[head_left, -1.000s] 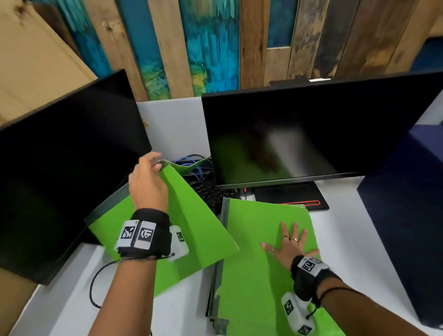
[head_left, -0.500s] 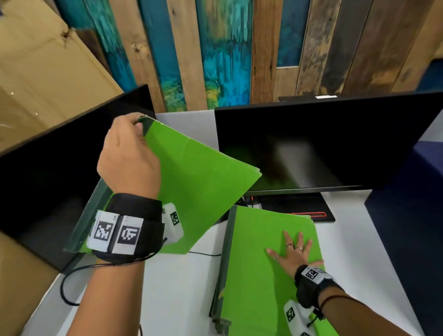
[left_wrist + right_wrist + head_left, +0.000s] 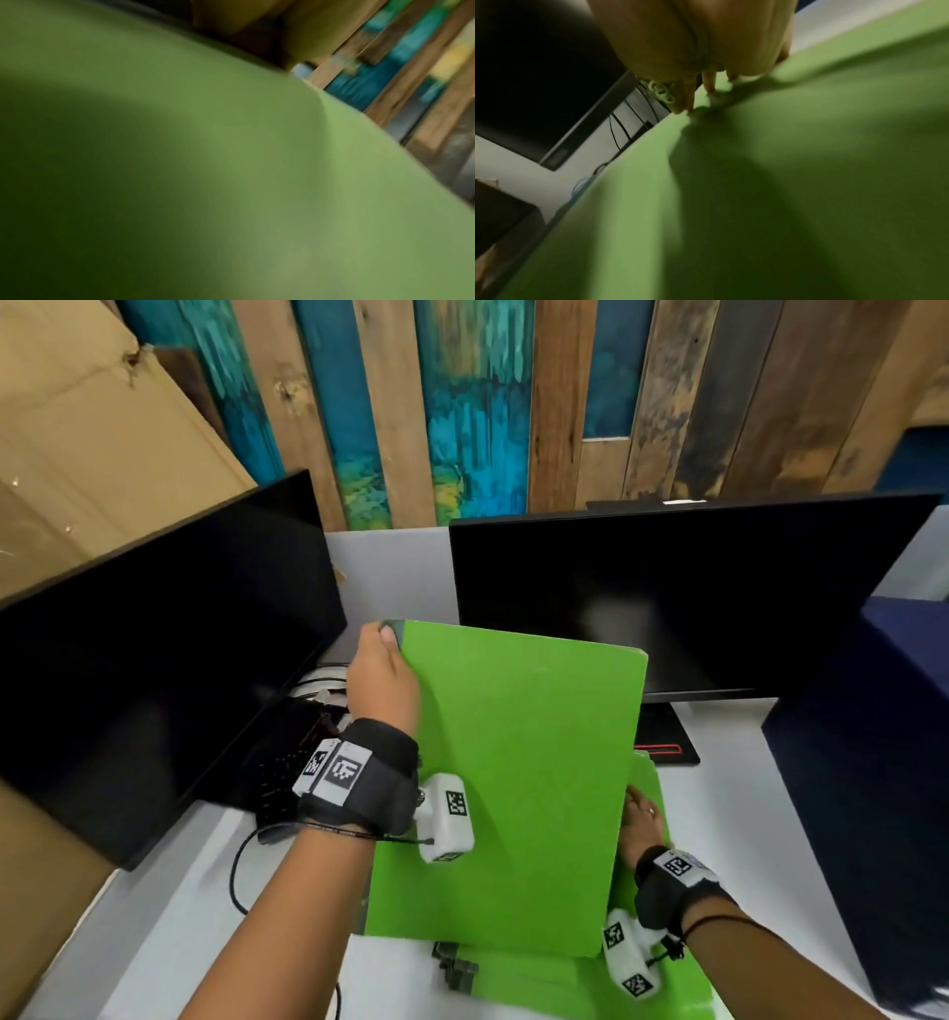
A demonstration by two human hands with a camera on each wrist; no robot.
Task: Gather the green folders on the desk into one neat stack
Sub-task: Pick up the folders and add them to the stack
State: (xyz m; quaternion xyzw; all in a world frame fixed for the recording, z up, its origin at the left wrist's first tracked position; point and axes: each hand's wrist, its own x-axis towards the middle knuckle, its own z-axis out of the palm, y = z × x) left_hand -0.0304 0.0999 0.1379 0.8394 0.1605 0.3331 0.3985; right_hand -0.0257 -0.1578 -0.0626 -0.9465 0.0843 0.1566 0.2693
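My left hand (image 3: 382,670) grips the far left corner of a green folder (image 3: 518,788) and holds it in the air, tilted, over a second green folder (image 3: 662,978) that lies flat on the white desk (image 3: 179,942). The raised folder fills the left wrist view (image 3: 231,182). My right hand (image 3: 639,819) rests flat on the lying folder (image 3: 782,203), fingers stretched out; the raised folder hides part of it. Grey hanging hooks (image 3: 454,968) stick out at the lower folder's near edge.
Two dark monitors stand behind: one at the left (image 3: 154,670), one at the centre right (image 3: 693,598). A black keyboard (image 3: 280,773) and cables (image 3: 236,870) lie under the left monitor. A dark blue box (image 3: 873,788) blocks the right side. Cardboard (image 3: 92,454) leans at the back left.
My left hand has carried the folder from the left side of the desk rightward until it hangs over the lying folder. The right hand has stayed on the lower folder.
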